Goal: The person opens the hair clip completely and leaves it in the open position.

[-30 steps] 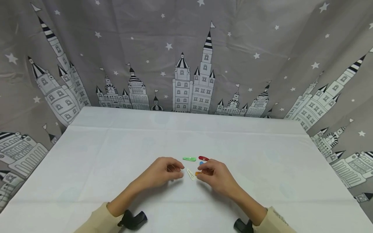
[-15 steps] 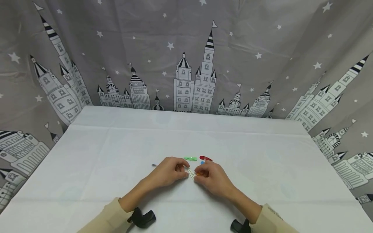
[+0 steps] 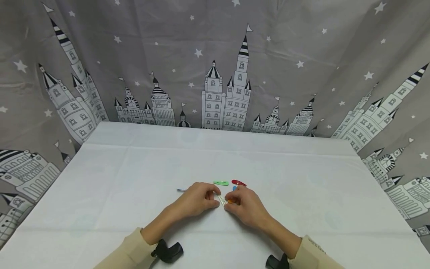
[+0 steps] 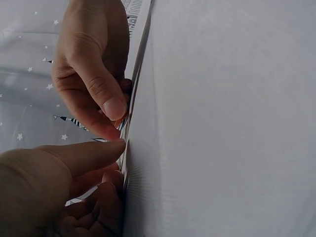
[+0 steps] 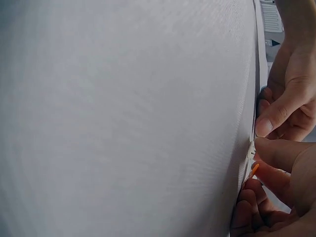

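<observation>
A white snap hair clip [image 3: 222, 200] lies slantwise between the two hands. My left hand [image 3: 199, 200] is at its upper end, with curved thumb and index finger around it. My right hand [image 3: 248, 207] has its thumb on the lower end, also seen against the white hair clip [image 5: 251, 149] in the right wrist view. The fingers hide how firmly each hand pinches it. An orange hair clip [image 3: 231, 200] shows beneath my right fingers. Just beyond are a green hair clip [image 3: 221, 183], a red hair clip [image 3: 239, 182] and a mostly hidden blue clip [image 3: 234, 188].
A dark bluish clip [image 3: 181, 190] pokes out behind my left hand. The white-covered table [image 3: 134, 172] stretches around the hands, and a grey curtain [image 3: 161, 45] with castles and stars hangs at its back and sides.
Both hands, apart from the white hair clip at first, have closed in on its two ends, the left moving right. The dark bluish clip has come into view. The view has shifted slightly.
</observation>
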